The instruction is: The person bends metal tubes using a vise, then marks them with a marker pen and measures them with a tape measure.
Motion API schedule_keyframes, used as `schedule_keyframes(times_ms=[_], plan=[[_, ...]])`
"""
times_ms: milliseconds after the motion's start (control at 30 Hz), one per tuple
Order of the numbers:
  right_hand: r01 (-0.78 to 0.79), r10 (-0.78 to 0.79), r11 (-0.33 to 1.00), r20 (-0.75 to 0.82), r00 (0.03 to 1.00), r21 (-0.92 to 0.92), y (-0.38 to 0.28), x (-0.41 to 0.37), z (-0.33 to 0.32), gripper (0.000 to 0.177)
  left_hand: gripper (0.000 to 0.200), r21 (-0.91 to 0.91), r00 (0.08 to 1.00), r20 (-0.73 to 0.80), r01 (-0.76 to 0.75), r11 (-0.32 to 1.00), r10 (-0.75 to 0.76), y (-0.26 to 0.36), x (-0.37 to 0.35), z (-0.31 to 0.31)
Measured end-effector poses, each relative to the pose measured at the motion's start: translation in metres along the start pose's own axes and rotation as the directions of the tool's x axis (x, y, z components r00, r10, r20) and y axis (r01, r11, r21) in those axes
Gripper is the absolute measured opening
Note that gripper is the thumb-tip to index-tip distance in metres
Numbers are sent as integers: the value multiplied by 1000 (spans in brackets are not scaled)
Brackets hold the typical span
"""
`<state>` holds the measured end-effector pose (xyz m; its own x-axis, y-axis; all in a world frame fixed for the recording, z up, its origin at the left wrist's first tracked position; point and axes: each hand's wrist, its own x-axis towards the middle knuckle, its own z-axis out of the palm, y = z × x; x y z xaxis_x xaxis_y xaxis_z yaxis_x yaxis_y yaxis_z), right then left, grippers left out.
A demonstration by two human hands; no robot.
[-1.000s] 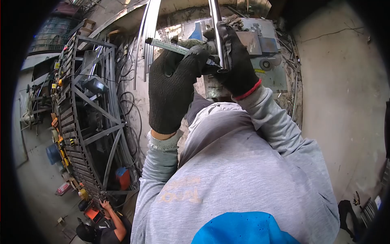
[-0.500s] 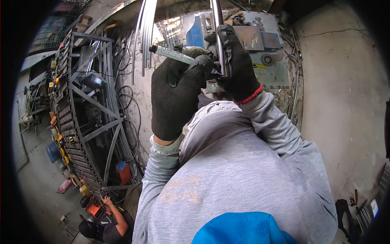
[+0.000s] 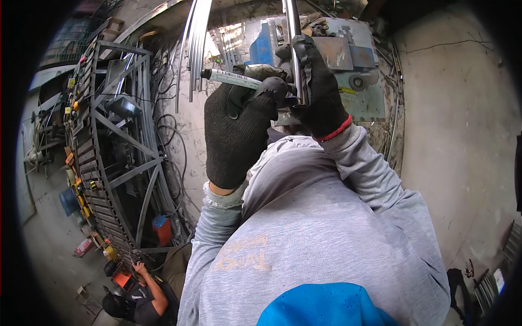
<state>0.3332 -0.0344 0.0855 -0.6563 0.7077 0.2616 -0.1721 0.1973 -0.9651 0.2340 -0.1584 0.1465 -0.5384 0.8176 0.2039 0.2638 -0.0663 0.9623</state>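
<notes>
My left hand [image 3: 239, 130], in a dark knitted glove, is closed around a white marker pen [image 3: 234, 77] with a dark end pointing left. Its other end is hidden by the fingers, close to the tube. My right hand [image 3: 319, 81], gloved with a red cuff edge, wraps round a shiny metal tube [image 3: 294, 32]. That tube runs up toward the top of the view, its open lower end showing at the palm. Left fingertips lie right beside this end.
Long metal bars [image 3: 199, 43] lie ahead on the left. A metal sheet [image 3: 370, 95] with assorted pieces lies beyond my right hand. To the left stands a welded metal frame [image 3: 130, 176] with cables [image 3: 182, 141] beside it. Another person [image 3: 144, 296] works at lower left.
The marker pen has tilted slightly flatter, its dark end a little lower. My left hand has shifted slightly right; my right hand stays round the tube, nearly still.
</notes>
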Motion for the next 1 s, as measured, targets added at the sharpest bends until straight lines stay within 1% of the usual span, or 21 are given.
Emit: schedule_keyframes(times_ms=[33, 67, 100, 133, 167, 200, 233, 267, 300, 333, 433, 533, 567, 600, 633, 733, 767, 867, 900, 967, 1000], plan=[[81, -82, 993, -14, 997, -84, 6, 1, 0, 28, 16, 37, 997, 8, -76, 996, 75, -2, 0, 0], [159, -164, 973, -21, 986, -167, 10, 1, 0, 28, 17, -102, 996, -41, 69, 992, -73, 1, -2, 3], [160, -165, 973, -21, 986, -167, 12, 0, -1, 28, 17, -245, 972, -68, 203, 948, -225, 2, -3, 4], [117, -117, 984, 12, 993, -136, 14, -1, -3, 44, 17, -245, 972, -68, 202, 948, -224, -5, -3, 3], [74, -70, 992, 46, 996, -107, 13, -1, -4, 61, 19, 10, 997, -70, -14, 1000, 14, -13, -1, 1], [76, -71, 991, 48, 996, -107, 12, -1, -2, 61, 20, 138, 990, -43, -125, 983, 132, -15, -3, 0], [95, -95, 988, 9, 995, -118, 8, 0, 0, 43, 21, 260, 969, -15, -235, 937, 248, -16, -3, -1], [106, -108, 987, -9, 994, -123, 6, -1, 1, 34, 20, 75, 997, -71, -6, 997, 11, -2, -3, 2], [116, -121, 985, -27, 992, -128, 3, -1, 2, 27, 19, -121, 969, -80, 221, 968, -232, 7, -4, 4], [108, -112, 987, -27, 993, -122, 2, -1, 2, 28, 19, -122, 970, -83, 219, 968, -230, 7, -4, 6], [129, -133, 986, -27, 991, -108, 5, 0, 2, 30, 21, -133, 977, -102, 174, 976, -188, 5, -4, 6], [161, -163, 982, -18, 986, -104, 5, 0, 1, 32, 17, -41, 993, -81, 83, 996, -86, -4, -6, 1], [162, -163, 981, -8, 987, -108, 4, 0, 1, 33, 15, 196, 997, -30, -60, 979, 67, -5, -7, -2], [163, -164, 981, -6, 986, -108, 7, 0, 1, 33, 14, 310, 991, 12, -131, 942, 134, -5, -7, -3], [96, -96, 993, 4, 995, -63, 13, 0, 1, 34, 14, 414, 978, 53, -205, 887, 201, -5, -7, -4], [-33, 32, 998, 21, 999, 51, 16, 1, 1, 34, 16, 374, 978, 57, -209, 903, 203, -5, -4, -3], [-95, 92, 988, 29, 995, 120, 16, 1, 0, 33, 15, 403, 962, 66, -268, 875, 265, -10, -4, -3], [-14, 14, 1000, 3, 1000, 2, 13, 2, 2, 33, 15, 416, 934, 90, -352, 839, 347, -15, -2, -7], [108, -109, 993, -33, 993, -50, 13, 2, 4, 32, 15, 443, 924, 99, -374, 815, 370, -16, -2, -7], [59, -61, 997, -36, 998, -56, 2, 0, 5, 31, 15, 512, 888, 135, -442, 737, 439, -19, -2, -10], [10, -13, 998, -38, 999, -62, -2, 0, 5, 31, 15, 387, 930, 86, -362, 848, 358, -16, -2, -9]])
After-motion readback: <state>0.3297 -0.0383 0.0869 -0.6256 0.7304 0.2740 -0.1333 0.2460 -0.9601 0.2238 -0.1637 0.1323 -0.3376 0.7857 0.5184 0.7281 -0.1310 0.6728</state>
